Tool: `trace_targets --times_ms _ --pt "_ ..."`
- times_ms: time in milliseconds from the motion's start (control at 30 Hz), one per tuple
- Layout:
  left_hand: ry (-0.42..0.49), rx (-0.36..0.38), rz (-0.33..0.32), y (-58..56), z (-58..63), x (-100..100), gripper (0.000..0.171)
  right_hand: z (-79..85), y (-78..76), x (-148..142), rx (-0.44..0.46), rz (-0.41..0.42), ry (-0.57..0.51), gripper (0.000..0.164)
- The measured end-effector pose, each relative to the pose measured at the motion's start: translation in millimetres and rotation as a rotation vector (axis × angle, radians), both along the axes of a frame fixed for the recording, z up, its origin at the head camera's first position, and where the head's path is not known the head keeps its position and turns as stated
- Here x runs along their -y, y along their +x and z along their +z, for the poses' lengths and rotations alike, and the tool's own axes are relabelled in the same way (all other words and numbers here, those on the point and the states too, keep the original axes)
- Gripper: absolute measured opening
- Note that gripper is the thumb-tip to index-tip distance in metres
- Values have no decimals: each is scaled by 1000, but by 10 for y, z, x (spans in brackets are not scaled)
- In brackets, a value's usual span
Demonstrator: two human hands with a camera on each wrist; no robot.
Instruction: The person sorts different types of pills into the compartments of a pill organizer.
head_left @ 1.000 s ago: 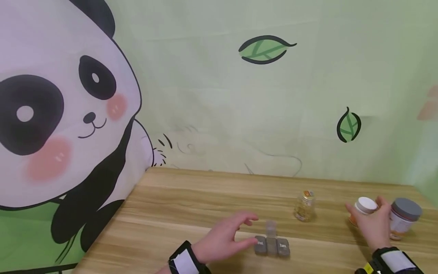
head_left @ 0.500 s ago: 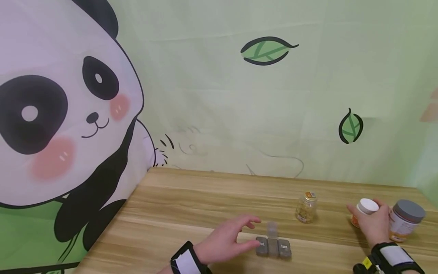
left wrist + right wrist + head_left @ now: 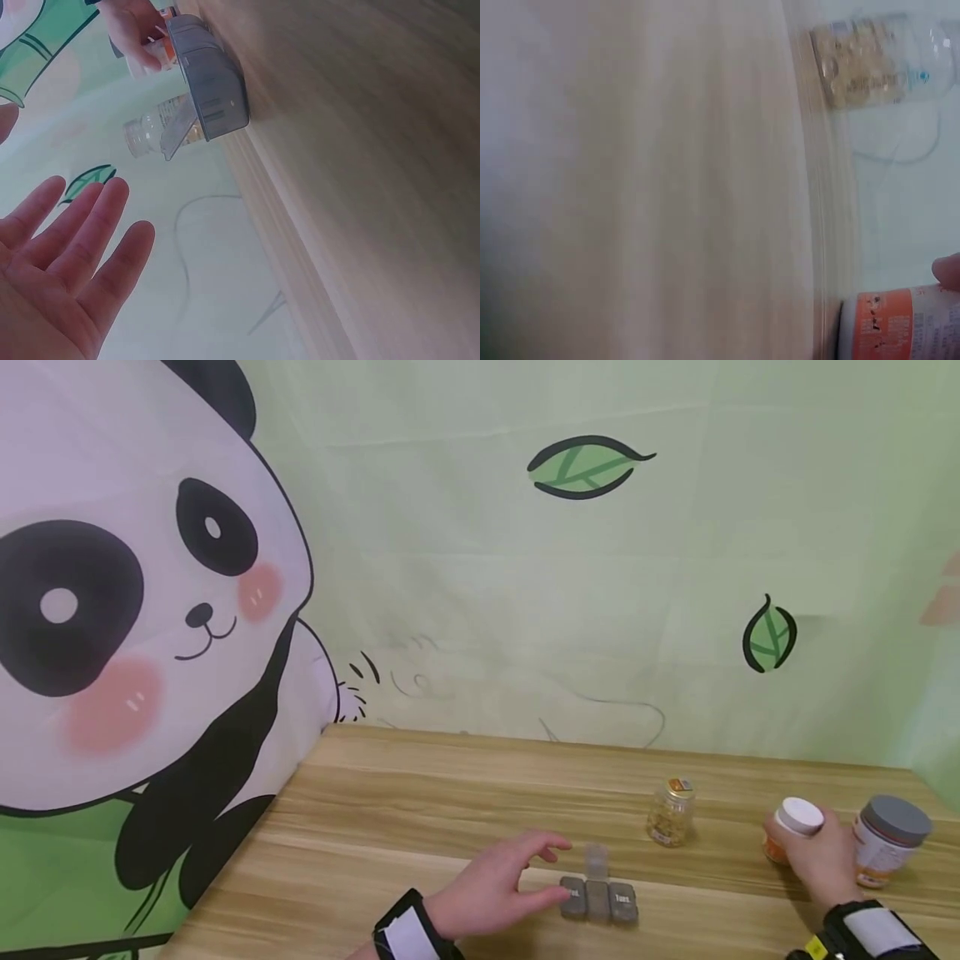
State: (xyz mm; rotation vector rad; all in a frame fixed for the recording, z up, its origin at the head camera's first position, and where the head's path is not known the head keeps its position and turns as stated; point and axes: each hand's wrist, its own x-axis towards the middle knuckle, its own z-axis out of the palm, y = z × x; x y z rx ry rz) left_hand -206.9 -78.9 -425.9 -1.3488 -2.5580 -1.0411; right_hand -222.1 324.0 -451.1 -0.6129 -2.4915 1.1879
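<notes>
My right hand (image 3: 821, 860) grips a small pill bottle (image 3: 776, 852) with a white cap and an orange-and-white label. In the right wrist view the bottle (image 3: 885, 326) shows at the lower right, a fingertip on its side. My left hand (image 3: 498, 881) holds nothing; its fingers are spread and relaxed. Its thumb tip overlaps the left end of a grey pill organizer (image 3: 622, 903) in the head view. The organizer's middle compartment has its clear lid (image 3: 596, 860) raised. In the left wrist view the organizer (image 3: 214, 82) stands beyond the fingers.
A clear jar (image 3: 670, 818) of golden softgels with a gold lid stands behind the organizer. Right beside my right hand is a larger tub (image 3: 888, 843) with a grey lid. The wooden table (image 3: 420, 793) ends at a panda-printed backdrop (image 3: 450, 568).
My right hand has settled lower around the white-capped bottle, which has shifted slightly left and nearer, away from the grey-lidded tub. My left hand stays in place by the organizer.
</notes>
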Motion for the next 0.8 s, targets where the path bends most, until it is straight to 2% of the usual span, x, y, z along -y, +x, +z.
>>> trace_targets --times_ms 133,400,667,800 --pt "1 1 -2 3 5 1 42 13 103 22 16 99 54 55" --pt "8 -23 -28 5 -9 -13 42 27 327 116 49 333 166 61" --pt "-16 3 -16 18 -25 -6 42 -26 580 417 175 483 111 63" --pt "-35 -1 -12 37 -26 -19 42 -68 675 601 218 598 -17 60"
